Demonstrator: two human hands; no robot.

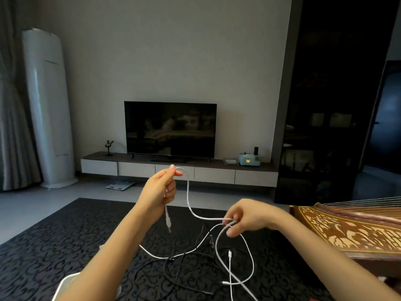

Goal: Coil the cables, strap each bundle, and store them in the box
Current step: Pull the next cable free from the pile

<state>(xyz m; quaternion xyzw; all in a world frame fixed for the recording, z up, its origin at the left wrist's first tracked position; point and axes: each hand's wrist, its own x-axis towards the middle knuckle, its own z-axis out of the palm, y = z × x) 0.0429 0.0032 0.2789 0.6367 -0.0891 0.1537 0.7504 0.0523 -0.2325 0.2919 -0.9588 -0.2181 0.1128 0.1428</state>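
- The white cable (188,196) is held off the floor in the middle of the frame, stretched between both hands.
- Its upper part is pinched between thumb and fingers of the left hand (160,190), just above centre; from there the short end drops down through the palm, with its plug (168,223) hanging free below the hand.
- From the left hand's fingertips the cable is arched over and led down in a curve to the right hand (247,217), right of centre, where at least two strands are gripped together in curled fingers.
- Below the right hand a large loop of the white cable is hung down to the rug (65,235), and another strand is run off to the lower left.
- A second white plug (230,254) is seen in the lower middle; whether it belongs to the same cable cannot be told.
- Black cables (173,265) are spread loose on the rug under the white strands, crossed by them.
- A white box (63,287) is cut off at the lower left edge, partly hidden by the left forearm.
- A stringed instrument (347,227) is placed at the right edge.
- A dark television (170,129) is set on a low console (138,168) at the far wall, with a tall white air conditioner (47,105) at the upper left.
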